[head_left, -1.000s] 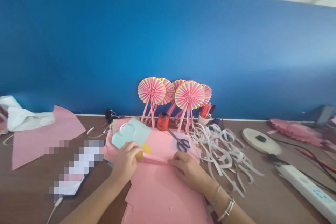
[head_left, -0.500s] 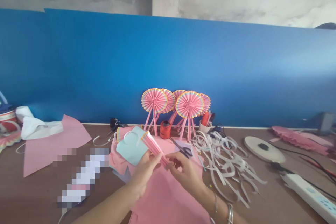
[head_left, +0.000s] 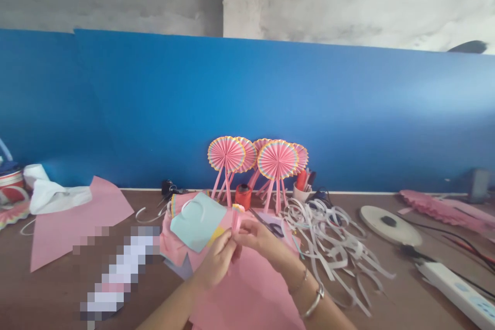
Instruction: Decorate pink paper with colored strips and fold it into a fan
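Note:
A strip of pleated pink paper (head_left: 237,215) with a rainbow-coloured edge stands almost upright, pinched between both hands. My left hand (head_left: 214,260) is closed around its lower part, and my right hand (head_left: 261,240) grips it from the other side with bent fingers. Much of the paper is hidden by the fingers. Below the hands lies a large pink paper sheet (head_left: 249,296). Close to my left hand is a light blue paper piece (head_left: 199,228). Beyond my right hand lie scissors (head_left: 276,229), partly covered.
Several finished pink paper fans (head_left: 277,161) lean at the blue partition (head_left: 174,108), beside a red spool (head_left: 243,197) and a white cup (head_left: 300,194) of tools. Right are tangled white strips (head_left: 340,247), a cream disc (head_left: 373,214) and a power strip (head_left: 456,289). Pink paper (head_left: 77,227) lies left.
The pleated paper has turned from slanting to nearly upright. My hands have come closer together around it, the right one moving left. The view has tilted slightly upward.

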Demonstrator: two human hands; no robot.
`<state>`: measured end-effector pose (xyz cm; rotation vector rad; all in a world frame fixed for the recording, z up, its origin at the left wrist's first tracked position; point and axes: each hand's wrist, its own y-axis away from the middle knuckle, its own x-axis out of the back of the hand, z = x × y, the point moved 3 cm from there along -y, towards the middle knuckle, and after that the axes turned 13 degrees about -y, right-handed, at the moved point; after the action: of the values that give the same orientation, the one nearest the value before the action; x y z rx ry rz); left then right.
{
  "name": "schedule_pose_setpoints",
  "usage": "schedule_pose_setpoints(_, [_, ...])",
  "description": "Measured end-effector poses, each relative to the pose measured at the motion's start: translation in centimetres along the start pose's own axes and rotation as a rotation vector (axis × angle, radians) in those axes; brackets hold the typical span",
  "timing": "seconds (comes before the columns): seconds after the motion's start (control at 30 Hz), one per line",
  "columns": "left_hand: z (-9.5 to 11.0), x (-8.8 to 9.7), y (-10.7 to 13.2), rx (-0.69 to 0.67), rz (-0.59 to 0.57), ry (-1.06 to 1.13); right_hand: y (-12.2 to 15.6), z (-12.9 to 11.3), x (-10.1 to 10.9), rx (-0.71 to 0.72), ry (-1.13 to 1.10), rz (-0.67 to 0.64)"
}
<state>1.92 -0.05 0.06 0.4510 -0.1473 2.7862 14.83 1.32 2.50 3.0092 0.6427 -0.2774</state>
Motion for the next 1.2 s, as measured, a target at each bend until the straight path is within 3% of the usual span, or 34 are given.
schedule_pose_setpoints(0.07, [0.1,-0.3,0.3,-0.025,-0.064,-0.001,0.2,0.1,-0.7,-0.062,-0.142,-0.116])
schedule_pose_setpoints(0.13, [0.1,-0.5,0.4,-0.042,-0.078,-0.020,0.2,0.3,-0.7,-0.034,-0.183,-0.054])
schedule_pose_setpoints(0.33, [-0.3,-0.6,0.5,-0.095,0.096,-0.119,0.0,0.5,-0.1,0.068,-0.173,0.022])
schedule_pose_setpoints(0.5, [-0.9,0.3,0.7,-0.098,0.250,-0.324,0.2,-0.4,2.1,0.119,-0.121,0.248])
schedule_pose_setpoints(0.7, [-0.4,1.2,1.1,-0.082,0.384,-0.670,0.7,-1.2,2.1,0.031,-0.023,0.189])
schedule_pose_setpoints(0.83, [-0.1,1.2,1.1,-0.132,0.399,-0.845,0.9,-0.6,1.3,-0.046,-0.137,0.198])
schedule_pose_setpoints(1.07, [-0.4,1.3,1.4,-0.300,0.533,-1.030,0.9,-0.7,0.8,-0.098,-0.345,0.231])
schedule_pose_setpoints(1.2, [-0.6,1.3,1.4,-0.297,0.542,-1.065,0.9,-0.4,0.8,-0.112,-0.354,0.242])
